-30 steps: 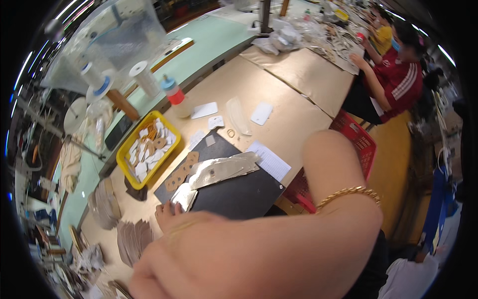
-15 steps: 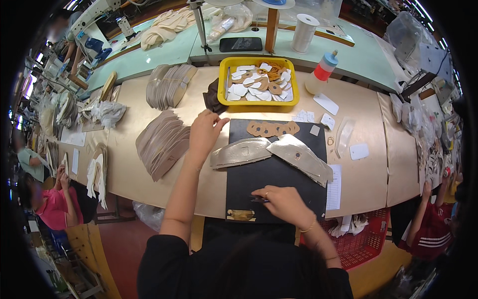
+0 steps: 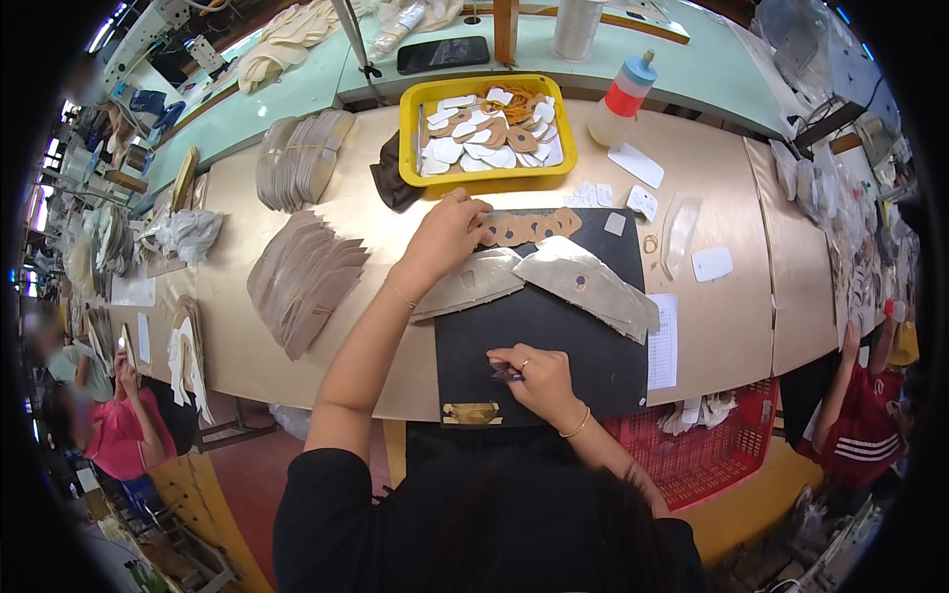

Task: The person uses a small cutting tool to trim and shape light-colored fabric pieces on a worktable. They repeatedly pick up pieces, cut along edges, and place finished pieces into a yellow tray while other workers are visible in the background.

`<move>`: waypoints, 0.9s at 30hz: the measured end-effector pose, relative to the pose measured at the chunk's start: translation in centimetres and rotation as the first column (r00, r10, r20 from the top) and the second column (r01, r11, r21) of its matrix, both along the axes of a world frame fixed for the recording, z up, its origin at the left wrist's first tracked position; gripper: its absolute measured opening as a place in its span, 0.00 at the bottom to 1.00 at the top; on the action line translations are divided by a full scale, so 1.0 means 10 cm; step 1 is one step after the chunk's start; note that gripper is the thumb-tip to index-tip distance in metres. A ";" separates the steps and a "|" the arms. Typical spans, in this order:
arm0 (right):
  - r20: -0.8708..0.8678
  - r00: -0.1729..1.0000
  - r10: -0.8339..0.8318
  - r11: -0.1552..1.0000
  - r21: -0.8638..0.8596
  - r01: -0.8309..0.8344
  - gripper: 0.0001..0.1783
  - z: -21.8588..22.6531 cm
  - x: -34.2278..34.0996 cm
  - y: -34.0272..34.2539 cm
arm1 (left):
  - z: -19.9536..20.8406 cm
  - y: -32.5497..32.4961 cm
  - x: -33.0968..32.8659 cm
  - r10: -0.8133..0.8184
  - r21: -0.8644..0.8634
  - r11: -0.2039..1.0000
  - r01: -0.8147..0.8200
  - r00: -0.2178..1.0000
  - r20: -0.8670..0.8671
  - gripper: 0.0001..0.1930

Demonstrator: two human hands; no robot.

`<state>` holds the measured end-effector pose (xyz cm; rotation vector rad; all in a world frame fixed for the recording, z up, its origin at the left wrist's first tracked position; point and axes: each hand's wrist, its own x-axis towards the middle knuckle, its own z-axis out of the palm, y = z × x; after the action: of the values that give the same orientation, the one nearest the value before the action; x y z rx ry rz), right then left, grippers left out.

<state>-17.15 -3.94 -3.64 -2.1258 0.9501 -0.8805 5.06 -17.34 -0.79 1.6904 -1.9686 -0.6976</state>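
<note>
My left hand (image 3: 447, 240) reaches over the left end of a row of small tan patches (image 3: 534, 227) with dark round centres. Its fingers look apart, the tips at the endmost patch; whether they press on it is hard to see. Below the row, two stacks of metallic shoe-upper pieces, the left stack (image 3: 470, 284) and the right stack (image 3: 583, 287), lie with their ends meeting on a black board (image 3: 593, 361). Over the board's lower part, my right hand (image 3: 542, 381) is closed on a small dark tool (image 3: 506, 374), mostly hidden by the fingers.
Past the board stands a yellow tray (image 3: 407, 133) of white and tan pieces, with a red-banded squeeze bottle (image 3: 621, 102) to its right. Bundled grey-brown pieces (image 3: 301, 282) lie to the left. A red crate (image 3: 707, 460) sits below the table edge. Co-workers are at both sides.
My left hand has moved right, from beside the board to the left end of the patch row. The right hand keeps the small tool above the board. The whole view has shifted slightly.
</note>
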 end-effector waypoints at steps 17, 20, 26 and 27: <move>0.977 0.215 0.011 0.289 0.202 -0.936 0.29 2.15 -0.39 0.13 | 0.15 0.41 -0.04 0.331 0.096 0.943 -0.318 0.869 -0.368 0.08; 0.980 0.196 0.010 0.194 0.191 -0.962 0.29 2.15 -0.48 0.09 | 0.21 0.75 -0.17 0.274 0.162 0.962 -0.221 0.789 -0.550 0.10; 0.930 0.367 -0.023 0.364 0.349 -0.863 0.30 2.16 -0.51 0.25 | -0.02 1.28 -0.67 0.054 0.269 0.959 0.085 0.881 -0.471 0.09; 0.936 0.350 -0.031 0.317 0.341 -0.885 0.31 2.17 -0.52 0.25 | -0.07 1.31 -0.71 0.013 0.218 0.972 0.081 0.917 -0.398 0.07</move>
<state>-22.37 -1.46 18.03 -0.7036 -0.0191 -0.6706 -2.08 -4.24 -1.52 1.4904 -1.6816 -1.2202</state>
